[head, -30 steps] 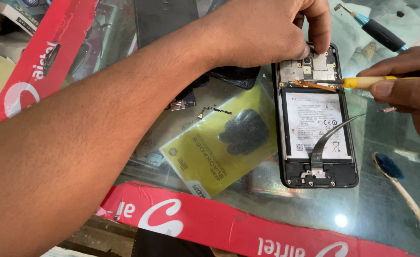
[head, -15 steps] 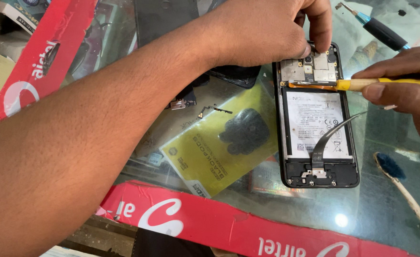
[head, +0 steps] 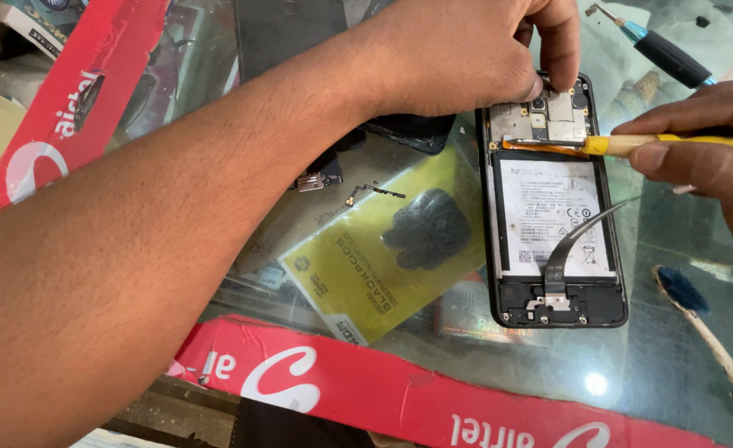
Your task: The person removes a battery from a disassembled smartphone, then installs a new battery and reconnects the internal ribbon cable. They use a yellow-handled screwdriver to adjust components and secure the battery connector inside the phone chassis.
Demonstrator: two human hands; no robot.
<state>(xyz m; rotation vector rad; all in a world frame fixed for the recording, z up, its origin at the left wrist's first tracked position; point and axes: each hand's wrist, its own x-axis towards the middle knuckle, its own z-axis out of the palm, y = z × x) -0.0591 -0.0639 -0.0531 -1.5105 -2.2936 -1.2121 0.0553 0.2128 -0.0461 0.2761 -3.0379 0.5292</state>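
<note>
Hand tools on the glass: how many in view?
3. A yellow-handled tool in the right hand, tip on the opened phone; a black-and-blue screwdriver top right; a brush lower right. The hands may hide more.

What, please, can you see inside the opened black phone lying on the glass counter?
Inside the opened black phone lie a white rectangular battery, a loose grey ribbon cable and the circuit board. The left hand covers its top edge.
</note>
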